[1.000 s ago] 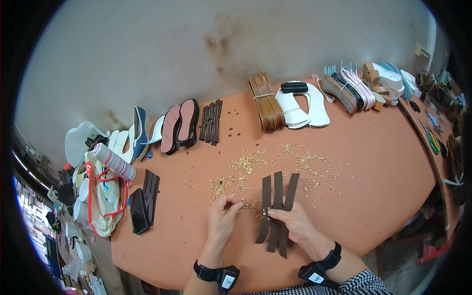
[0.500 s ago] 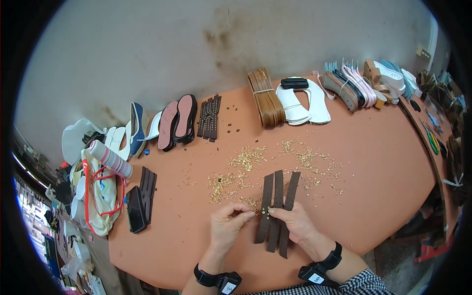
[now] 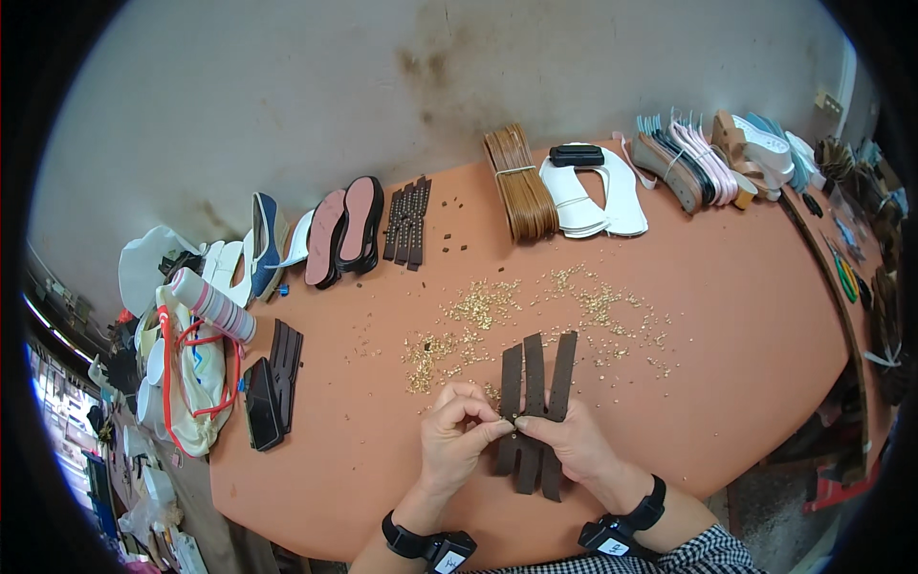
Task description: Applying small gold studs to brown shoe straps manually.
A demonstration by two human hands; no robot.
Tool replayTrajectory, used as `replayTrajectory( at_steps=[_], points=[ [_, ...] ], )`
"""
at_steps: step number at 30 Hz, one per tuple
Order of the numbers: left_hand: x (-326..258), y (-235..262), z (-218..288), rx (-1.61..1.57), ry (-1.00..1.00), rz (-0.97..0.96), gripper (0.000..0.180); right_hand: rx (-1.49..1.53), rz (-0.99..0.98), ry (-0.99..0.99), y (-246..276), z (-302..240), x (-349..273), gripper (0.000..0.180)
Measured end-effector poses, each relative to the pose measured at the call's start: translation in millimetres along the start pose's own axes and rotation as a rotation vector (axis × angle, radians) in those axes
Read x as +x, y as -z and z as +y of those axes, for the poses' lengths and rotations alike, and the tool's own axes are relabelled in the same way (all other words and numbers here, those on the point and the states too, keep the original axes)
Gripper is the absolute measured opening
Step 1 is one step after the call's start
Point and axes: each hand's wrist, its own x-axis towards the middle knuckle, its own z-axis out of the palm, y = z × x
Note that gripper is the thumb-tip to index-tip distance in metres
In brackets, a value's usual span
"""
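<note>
My right hand [image 3: 577, 442] holds a dark brown three-strip shoe upper [image 3: 529, 373], its thumb pressed on the front and the fingers behind. The strips stand up away from me and their lower ends hang just above the table. A few small gold studs show on the left strip. At that strip's left edge, the thumb and forefinger of my left hand [image 3: 456, 435] are pinched together, close to the right thumb's tip. Whatever they hold is too small to make out. Loose gold studs [image 3: 483, 304] lie scattered just beyond both hands.
Along the wall side of the orange table [image 3: 382, 497] stand a studded dark strap piece [image 3: 407, 222], pink-topped soles [image 3: 360, 222], a tied brown bundle [image 3: 522, 191], white cut-outs [image 3: 626, 206] and wedge soles [image 3: 669, 177]. A phone [image 3: 264, 407] and a cloth bag [image 3: 196, 421] lie at left.
My left hand has moved right and slightly up, so its pinched fingertips now meet the strip beside the right thumb. The shoe upper has shifted a little to the left.
</note>
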Motion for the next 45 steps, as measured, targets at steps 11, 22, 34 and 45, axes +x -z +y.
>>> replayTrajectory(
  at_steps=[11,22,34,45],
  points=[
    [-1,0,4,-0.03,0.007,-0.002,0.019,0.018,-0.066,-0.011,-1,1,-5,0.019],
    [-2,2,5,-0.181,0.14,-0.052,0.013,-0.087,-0.083,0.016,1,-1,-5,0.019],
    [-3,10,3,-0.336,0.249,-0.126,0.02,-0.222,-0.061,0.038,0,-1,-6,0.013],
    [0,16,-1,-0.317,0.355,-0.134,0.023,-0.324,-0.071,0.011,5,-2,-5,0.012]
  ],
)
